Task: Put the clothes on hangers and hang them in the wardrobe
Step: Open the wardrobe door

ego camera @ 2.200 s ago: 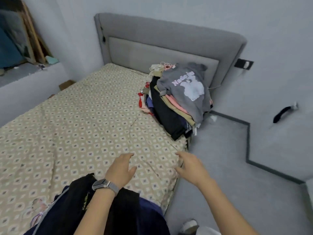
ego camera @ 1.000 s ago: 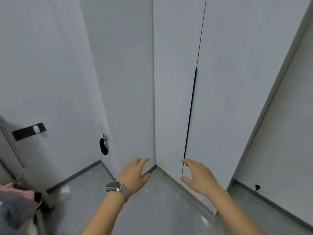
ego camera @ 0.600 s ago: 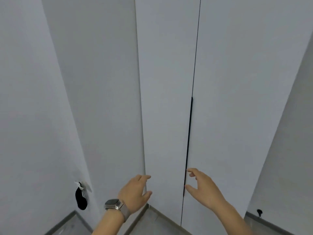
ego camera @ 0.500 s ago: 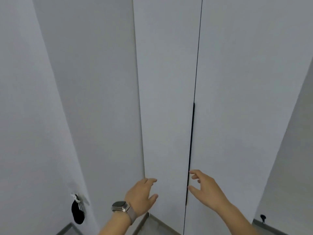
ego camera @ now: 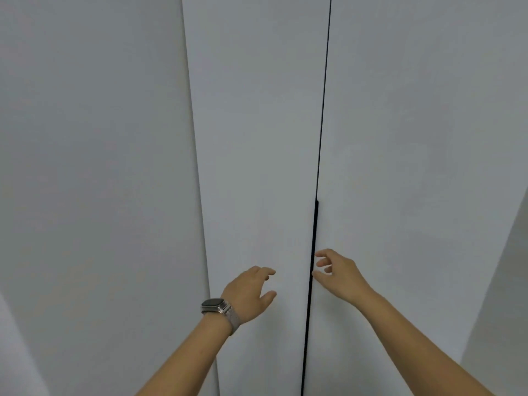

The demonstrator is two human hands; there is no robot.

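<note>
You stand before the tall white flat-panelled wardrobe (ego camera: 257, 138), its two doors shut and meeting at a thin dark seam. A slim black recessed pull strip (ego camera: 315, 238) runs along that seam. Your right hand (ego camera: 340, 274) hovers just beside it, fingers (ego camera: 323, 254) loosely spread, holding nothing; your left hand (ego camera: 248, 292), a silver mesh-band watch (ego camera: 217, 307) on its wrist, is spread and empty near the left door. The panels look rigid, smooth and gripless, so hook your fingertips into the strip. No clothes or hangers are in view.
</note>
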